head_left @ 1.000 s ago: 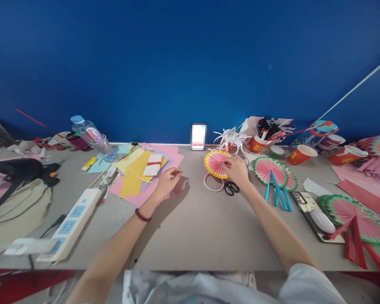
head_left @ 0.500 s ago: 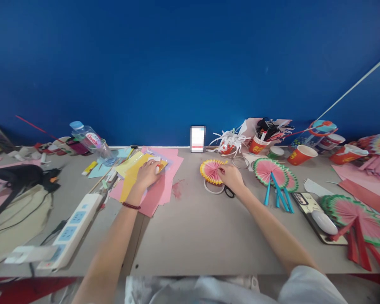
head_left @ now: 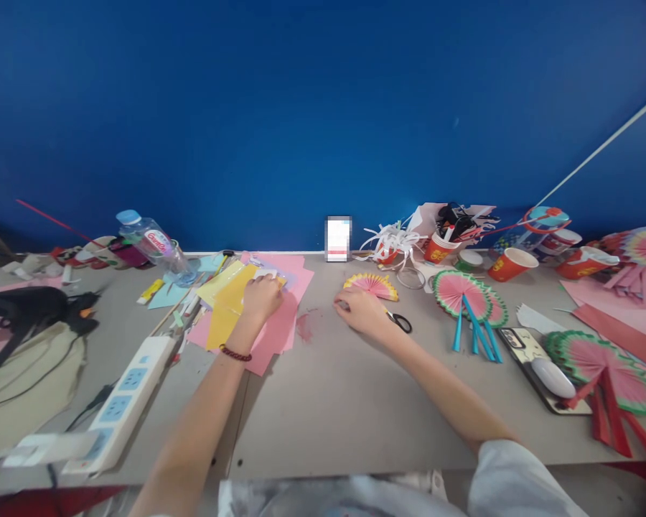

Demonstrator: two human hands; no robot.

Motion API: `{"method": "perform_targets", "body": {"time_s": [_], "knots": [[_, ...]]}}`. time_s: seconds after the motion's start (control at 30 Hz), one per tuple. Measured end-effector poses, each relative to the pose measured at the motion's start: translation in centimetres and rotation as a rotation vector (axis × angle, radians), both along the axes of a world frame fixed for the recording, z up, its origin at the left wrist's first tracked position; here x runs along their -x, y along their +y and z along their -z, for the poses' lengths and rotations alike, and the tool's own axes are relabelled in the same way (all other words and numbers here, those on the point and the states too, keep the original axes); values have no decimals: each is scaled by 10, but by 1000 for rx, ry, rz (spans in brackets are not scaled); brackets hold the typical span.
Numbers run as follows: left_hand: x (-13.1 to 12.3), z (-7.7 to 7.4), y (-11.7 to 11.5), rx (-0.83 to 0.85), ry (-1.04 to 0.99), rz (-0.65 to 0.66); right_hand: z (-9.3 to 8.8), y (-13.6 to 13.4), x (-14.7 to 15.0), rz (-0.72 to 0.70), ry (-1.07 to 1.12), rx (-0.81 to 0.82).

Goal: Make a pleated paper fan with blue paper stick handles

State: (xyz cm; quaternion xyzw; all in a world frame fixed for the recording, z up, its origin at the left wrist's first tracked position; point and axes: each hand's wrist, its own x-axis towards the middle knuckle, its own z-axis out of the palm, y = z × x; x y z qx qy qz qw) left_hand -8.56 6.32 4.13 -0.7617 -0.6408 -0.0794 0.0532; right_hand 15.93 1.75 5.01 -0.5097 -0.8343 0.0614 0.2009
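My left hand (head_left: 263, 296) rests with curled fingers on a stack of yellow paper (head_left: 227, 310) and pink paper (head_left: 301, 276). A small white thing shows at its fingertips; most of it is hidden. My right hand (head_left: 362, 310) is closed low over the table, just in front of a folded paper fan (head_left: 374, 285), pink with a yellow edge. What its fingers hold, if anything, is covered by the hand. Scissors (head_left: 401, 321) with black handles lie right of that hand, partly under the wrist.
To the right lie green-edged paper fans (head_left: 457, 291), a phone (head_left: 517, 352) with a white mouse (head_left: 552, 378), and red paper cups (head_left: 513, 264). White paper strips (head_left: 392, 240) stand at the back. On the left are a plastic bottle (head_left: 158, 244) and a power strip (head_left: 123, 402).
My right hand has let go of the fan and moved left and toward me. The fan's lower part is now covered, and the white ring beside it no longer shows. My left hand shifted slightly right.
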Motion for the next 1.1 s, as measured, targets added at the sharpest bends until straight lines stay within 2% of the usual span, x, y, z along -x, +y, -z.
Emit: {"method": "perform_targets", "body": {"time_s": [0.1, 0.27, 0.4, 0.73, 1.0, 1.1], "knots": [[-1, -10, -3, -25, -52, -34, -5, 2, 17, -87, 41, 49], [-1, -40, -15, -57, -219, 37, -8, 13, 41, -275, 107, 60], [3, -55, -21, 41, -337, 124, -3, 24, 56, -284, 119, 1], [8, -48, -13, 226, -698, 226, 22, 25, 66, -331, 85, -205], [4, -58, -19, 297, -886, 210, 26, 25, 62, -350, 16, -334], [3, -58, -20, 367, -979, 198, 26, 25, 63, -328, 8, -348]]}}
